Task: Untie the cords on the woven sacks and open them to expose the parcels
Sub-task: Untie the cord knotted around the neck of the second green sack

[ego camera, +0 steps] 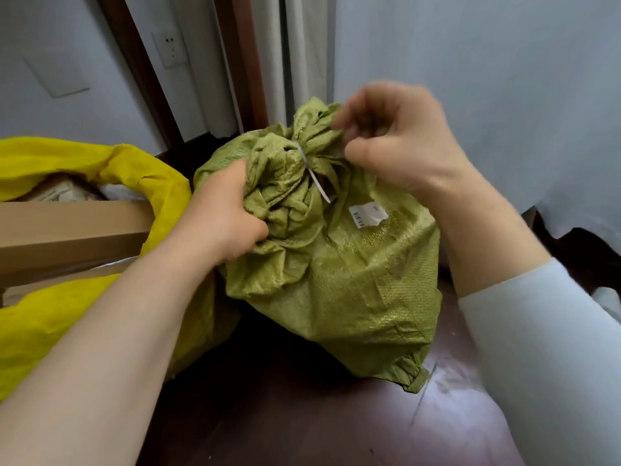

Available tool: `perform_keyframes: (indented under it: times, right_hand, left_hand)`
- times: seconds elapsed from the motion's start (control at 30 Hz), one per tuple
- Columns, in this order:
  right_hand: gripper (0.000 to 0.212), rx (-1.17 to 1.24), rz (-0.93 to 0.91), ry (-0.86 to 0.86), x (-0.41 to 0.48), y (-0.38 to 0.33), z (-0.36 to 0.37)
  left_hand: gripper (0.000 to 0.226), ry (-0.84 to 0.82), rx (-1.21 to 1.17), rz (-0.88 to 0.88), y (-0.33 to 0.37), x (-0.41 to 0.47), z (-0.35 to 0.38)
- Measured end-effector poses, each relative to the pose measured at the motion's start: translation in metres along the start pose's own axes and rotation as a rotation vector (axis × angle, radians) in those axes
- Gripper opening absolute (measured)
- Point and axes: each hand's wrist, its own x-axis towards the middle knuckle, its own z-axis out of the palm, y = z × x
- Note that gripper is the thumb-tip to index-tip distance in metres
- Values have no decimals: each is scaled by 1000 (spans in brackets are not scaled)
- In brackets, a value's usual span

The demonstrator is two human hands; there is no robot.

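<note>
A green woven sack (342, 280) stands on the dark floor in the middle, its neck bunched and bound by a thin white cord (311, 171) whose loose end hangs down the front. My left hand (221, 216) grips the bunched fabric just below the tie. My right hand (400, 139) is at the right of the neck, its fingers curled and blurred, pinching at the cord or the fabric beside it. A white label (368, 213) is stuck on the sack's front. The sack's contents are hidden.
A yellow woven sack (50, 314) lies open at the left with long brown cardboard parcels (67, 230) showing inside. A dark wooden door frame (148, 79) and white walls stand behind. White cloth (571, 163) hangs at the right.
</note>
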Motion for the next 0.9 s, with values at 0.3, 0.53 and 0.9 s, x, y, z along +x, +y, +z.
perform_keyframes:
  times: [0.3, 0.53, 0.9]
  right_hand:
    - [19, -219, 79, -457, -8, 18, 26]
    - [45, 175, 527, -168, -6, 29, 33]
    - [23, 477, 482, -330, -9, 36, 27]
  left_hand:
    - [68, 240, 277, 238, 1, 2, -30]
    - [35, 862, 249, 403, 15, -13, -10]
    - [79, 160, 154, 429, -13, 5, 29]
